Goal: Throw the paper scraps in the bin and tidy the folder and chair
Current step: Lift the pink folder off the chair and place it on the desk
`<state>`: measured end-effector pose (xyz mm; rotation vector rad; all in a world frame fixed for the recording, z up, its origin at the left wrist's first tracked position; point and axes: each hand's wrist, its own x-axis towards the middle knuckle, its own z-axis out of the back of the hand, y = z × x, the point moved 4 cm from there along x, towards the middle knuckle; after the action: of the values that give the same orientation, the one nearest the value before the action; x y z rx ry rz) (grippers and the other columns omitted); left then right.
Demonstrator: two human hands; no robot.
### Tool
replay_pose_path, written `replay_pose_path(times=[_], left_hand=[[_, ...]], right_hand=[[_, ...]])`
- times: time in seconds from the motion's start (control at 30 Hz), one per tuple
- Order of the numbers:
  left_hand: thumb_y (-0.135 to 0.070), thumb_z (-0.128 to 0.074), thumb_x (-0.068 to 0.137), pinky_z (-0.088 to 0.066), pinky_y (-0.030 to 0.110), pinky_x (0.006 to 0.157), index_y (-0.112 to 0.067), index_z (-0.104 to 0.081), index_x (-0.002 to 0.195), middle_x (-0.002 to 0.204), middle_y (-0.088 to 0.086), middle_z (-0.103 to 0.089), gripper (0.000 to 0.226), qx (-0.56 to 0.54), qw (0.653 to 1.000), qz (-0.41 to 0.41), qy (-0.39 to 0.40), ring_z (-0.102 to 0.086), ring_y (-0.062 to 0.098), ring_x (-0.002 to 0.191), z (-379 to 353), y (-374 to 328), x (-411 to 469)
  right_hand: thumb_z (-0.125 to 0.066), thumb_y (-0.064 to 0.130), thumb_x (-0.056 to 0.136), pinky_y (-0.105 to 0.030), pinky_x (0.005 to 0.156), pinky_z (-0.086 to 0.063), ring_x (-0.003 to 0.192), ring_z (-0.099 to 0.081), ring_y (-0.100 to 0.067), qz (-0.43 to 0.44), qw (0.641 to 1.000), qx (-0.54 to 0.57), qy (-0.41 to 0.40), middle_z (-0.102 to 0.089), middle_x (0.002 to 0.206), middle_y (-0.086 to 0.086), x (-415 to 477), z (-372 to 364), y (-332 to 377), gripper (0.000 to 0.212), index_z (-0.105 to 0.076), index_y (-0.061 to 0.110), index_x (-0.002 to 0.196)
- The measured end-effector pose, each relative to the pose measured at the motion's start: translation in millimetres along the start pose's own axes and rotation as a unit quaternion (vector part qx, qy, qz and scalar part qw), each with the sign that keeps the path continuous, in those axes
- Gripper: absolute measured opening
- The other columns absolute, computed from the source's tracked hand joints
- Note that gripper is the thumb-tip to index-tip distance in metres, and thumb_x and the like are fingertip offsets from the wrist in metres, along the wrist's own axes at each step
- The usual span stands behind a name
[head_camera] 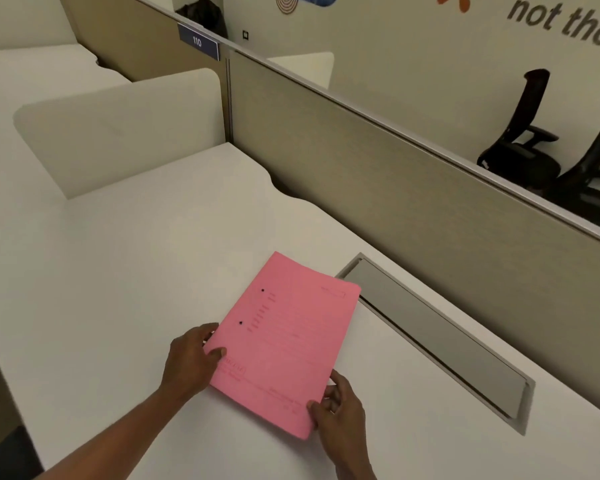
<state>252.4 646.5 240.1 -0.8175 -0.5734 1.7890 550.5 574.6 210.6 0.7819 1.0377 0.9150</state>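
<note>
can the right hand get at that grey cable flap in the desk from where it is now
Probably yes. The right hand grips the pink folder's near corner, and the grey cable flap lies just beyond on bare desk; only the folder's far corner overlaps its end.

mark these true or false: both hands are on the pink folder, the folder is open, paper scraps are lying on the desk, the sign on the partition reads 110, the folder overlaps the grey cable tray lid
1. Both hands are on the pink folder: true; the left hand grips its left edge and the right hand its near right corner.
2. The folder is open: false, it lies closed on the desk.
3. Paper scraps lie on the desk: false, none show.
4. The sign on the partition reads 110: true.
5. The folder overlaps the grey cable tray lid: true, its far corner covers the lid's end.
</note>
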Motion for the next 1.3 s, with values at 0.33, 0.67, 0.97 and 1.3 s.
replay_pose_path(times=[0.33,0.67,0.97,1.3], left_hand=[[-0.027,-0.081,0.09,-0.051,0.047,0.112,-0.011,-0.064,0.142,0.144,0.01,-0.065,0.057,0.078,0.996,-0.015,-0.031,-0.06,0.033,0.131,-14.9,-19.7,83.6],[-0.046,-0.07,0.092,-0.039,0.052,0.124,-0.017,-0.048,0.156,0.175,0.009,-0.025,0.074,0.264,0.959,-0.102,0.029,-0.02,0.03,0.162,-42.3,-39.6,137.2],[-0.043,-0.066,0.095,-0.044,0.054,0.118,-0.014,-0.057,0.14,0.172,0.009,-0.029,0.054,0.3,0.946,-0.112,0.049,-0.022,0.033,0.161,-48.5,-61.0,183.0],[-0.039,-0.065,0.09,-0.051,0.053,0.105,-0.009,-0.061,0.126,0.142,0.011,-0.052,0.047,0.324,0.939,-0.106,0.052,-0.042,0.035,0.141,-55.5,-84.2,213.4]], right_hand=[[-0.073,-0.003,0.092,-0.029,0.063,-0.063,0.087,-0.075,-0.021,0.005,0.997,0.06,-0.049,-0.071,0.097,-0.006,91.5,-29.1,49.3,0.073,-0.049,0.028,0.154],[-0.075,0.002,0.092,-0.044,0.075,-0.067,0.066,-0.078,-0.019,-0.001,0.995,0.037,-0.095,-0.076,0.088,-0.003,137.6,-46.8,57.1,0.057,-0.059,0.025,0.142],[-0.077,0.01,0.092,-0.048,0.094,-0.064,0.092,-0.077,-0.026,0.022,0.992,-0.072,-0.097,-0.075,0.094,-0.004,172.2,-56.9,72.8,0.062,-0.054,0.017,0.149],[-0.069,0.014,0.093,-0.042,0.102,-0.059,0.107,-0.073,-0.03,0.027,0.981,-0.161,-0.109,-0.075,0.114,-0.01,195.9,-55.4,87.7,0.049,-0.059,0.014,0.141]])
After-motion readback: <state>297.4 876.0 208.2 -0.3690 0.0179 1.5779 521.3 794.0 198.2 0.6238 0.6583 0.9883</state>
